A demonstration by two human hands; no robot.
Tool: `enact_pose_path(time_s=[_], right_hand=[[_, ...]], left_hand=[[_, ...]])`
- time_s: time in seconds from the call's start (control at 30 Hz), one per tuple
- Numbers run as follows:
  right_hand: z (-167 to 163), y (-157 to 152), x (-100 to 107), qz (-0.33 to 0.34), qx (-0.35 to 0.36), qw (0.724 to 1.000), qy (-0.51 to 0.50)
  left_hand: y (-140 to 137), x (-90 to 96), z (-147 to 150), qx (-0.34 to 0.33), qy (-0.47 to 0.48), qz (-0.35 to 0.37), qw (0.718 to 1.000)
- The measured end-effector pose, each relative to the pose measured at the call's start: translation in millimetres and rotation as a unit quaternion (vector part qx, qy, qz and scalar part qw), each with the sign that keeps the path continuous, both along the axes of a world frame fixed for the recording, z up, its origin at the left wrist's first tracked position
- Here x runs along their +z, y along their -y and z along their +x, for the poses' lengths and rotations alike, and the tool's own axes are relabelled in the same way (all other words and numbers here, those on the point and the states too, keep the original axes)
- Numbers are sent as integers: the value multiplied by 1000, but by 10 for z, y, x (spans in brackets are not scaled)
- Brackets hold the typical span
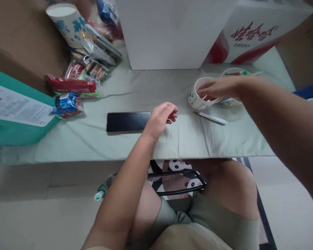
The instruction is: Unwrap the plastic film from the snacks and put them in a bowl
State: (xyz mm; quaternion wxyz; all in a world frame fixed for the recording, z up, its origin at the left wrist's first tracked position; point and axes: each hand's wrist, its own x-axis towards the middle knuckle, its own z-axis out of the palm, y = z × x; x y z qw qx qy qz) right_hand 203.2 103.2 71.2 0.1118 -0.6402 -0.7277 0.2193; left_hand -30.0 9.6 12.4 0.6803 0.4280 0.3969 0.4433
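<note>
Floor (36, 215): pale, on the near side of the phone (127, 122) and lower than it.
Lap: green-gray shorts (221, 211), nearer than the phone.
Bottle (100, 192): white and green top, nearer than the phone, partly behind the left arm.
Panda picture (169, 177): just past the knees, nearer than the phone and to its right.
Table: pale cloth (91, 146) with soft folds, under the phone.
Phone: flat, dark screen up, its right end partly behind the left hand (164, 118).
Left hand: half open, fingers loosely curled, nothing seen in it. I cannot tell if it touches the phone.
Pen (211, 118): white, lying right of the phone.
Paper cup (197, 100): white with blue marks, upright, right of the phone and a bit farther back, just past the pen.
Right hand (211, 89): fingers bent down into the cup's mouth. I cannot tell if they grip anything.
Green box (23, 135): left of the phone, with a white label.
Snacks: a blue packet (67, 103) and a red packet (73, 84), left of the phone and farther back.
Clear dish (226, 72): farther back than the phone, to its right, partly behind the right arm.
Big cup (70, 29): blue leaves, tilted, far back and left of the phone.
White box (169, 34): well behind the phone.
Red-and-white box (255, 41): far back, right of the phone.
</note>
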Motion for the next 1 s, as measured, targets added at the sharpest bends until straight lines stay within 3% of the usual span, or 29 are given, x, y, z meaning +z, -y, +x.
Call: enact_pose_path(time_s=[0.03,0.07,0.13,0.17,0.27,0.37,0.5,0.57,0.63,0.73,0.8,0.9,1.0], right_hand=[[-34,110,96,-32,-40,999,2],[-90,243,173,-5,-93,996,-2],[-261,551,232,149,-141,978,-36],[-370,706,207,172,-111,977,-63],[-732,1042,-21,97,54,983,-148],[-1072,1087,-279,-9,115,964,-240],[-1441,851,-428,-93,90,925,-357],[-1598,703,-433,-101,64,923,-367],[-1758,561,-415,-105,50,932,-342],[-2055,333,-385,-54,63,952,-295],[-2314,144,-398,16,93,957,-275],[-2769,-192,-529,103,168,952,-235],[-3185,-494,-789,125,220,950,-180]], left_hand=[[6,-6,-13,8,10,1,1000],[6,-11,-26,17,20,2,1000],[-13,-10,-57,46,42,-1,998],[-31,-2,-73,69,53,-7,996],[-88,46,-116,155,83,-44,983],[-102,89,-144,204,129,-88,966],[-101,86,-218,237,194,-78,949],[-131,85,-307,301,211,-89,926],[-175,102,-435,389,234,-116,883],[-228,150,-653,481,295,-157,810],[-245,180,-781,495,327,-175,785],[-254,196,-918,501,334,-189,776],[-258,178,-999,491,313,-196,789]])
